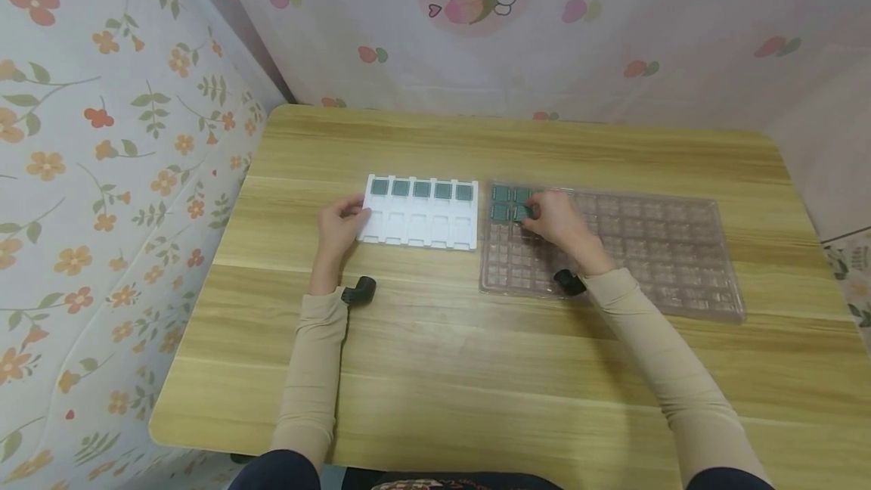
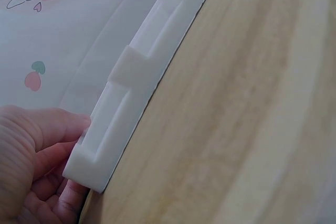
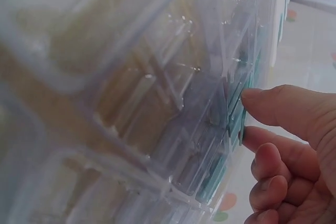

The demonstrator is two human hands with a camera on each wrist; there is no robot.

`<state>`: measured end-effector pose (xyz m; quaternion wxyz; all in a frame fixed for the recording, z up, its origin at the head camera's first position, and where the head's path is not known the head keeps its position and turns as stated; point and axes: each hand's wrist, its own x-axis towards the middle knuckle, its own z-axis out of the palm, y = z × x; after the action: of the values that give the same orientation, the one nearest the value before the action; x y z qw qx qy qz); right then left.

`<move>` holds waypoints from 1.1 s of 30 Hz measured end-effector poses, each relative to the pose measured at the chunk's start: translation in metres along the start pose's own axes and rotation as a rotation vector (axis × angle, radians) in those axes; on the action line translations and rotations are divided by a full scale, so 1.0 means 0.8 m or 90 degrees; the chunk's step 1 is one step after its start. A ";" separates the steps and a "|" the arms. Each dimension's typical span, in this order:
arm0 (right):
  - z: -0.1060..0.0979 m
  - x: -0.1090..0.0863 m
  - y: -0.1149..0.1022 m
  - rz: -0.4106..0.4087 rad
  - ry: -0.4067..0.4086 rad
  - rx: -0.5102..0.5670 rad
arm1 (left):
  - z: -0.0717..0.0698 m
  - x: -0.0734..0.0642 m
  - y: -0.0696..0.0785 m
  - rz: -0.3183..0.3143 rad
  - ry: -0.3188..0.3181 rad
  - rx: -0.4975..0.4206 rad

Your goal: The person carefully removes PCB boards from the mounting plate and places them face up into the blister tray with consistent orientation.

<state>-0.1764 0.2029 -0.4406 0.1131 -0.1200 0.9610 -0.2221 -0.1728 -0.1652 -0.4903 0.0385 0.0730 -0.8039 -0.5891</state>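
Observation:
A white tray (image 1: 429,236) lies on the table, with a row of several small green circuit boards (image 1: 422,189) along its far side and bare pockets along its near side. My left hand (image 1: 338,229) grips the tray's left end, its thumb on the upper edge in the left wrist view. Over the left part of a clear plastic tray (image 1: 653,248), my right hand (image 1: 561,224) pinches a green circuit board (image 3: 237,111) between thumb and index finger. More green boards (image 1: 500,193) sit in that tray's far left pockets; the fingers partly cover some.
Both trays stand on a wood-grain table (image 1: 435,369), the clear one to the right with a narrow gap between them. A patterned curtain (image 1: 476,74) hangs behind the table's far edge, and another flowered cloth (image 1: 122,210) hangs at the left.

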 end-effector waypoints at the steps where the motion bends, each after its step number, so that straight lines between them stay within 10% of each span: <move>1: 0.000 0.000 0.000 0.000 0.001 -0.001 | 0.000 0.000 0.000 0.000 -0.001 0.000; 33: 0.002 0.005 -0.002 -0.022 0.027 -0.009 | -0.001 -0.002 0.004 -0.002 -0.006 0.001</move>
<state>-0.1799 0.2001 -0.4418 0.0881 -0.1324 0.9626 -0.2195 -0.1715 -0.1648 -0.4872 0.0338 0.0720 -0.8042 -0.5890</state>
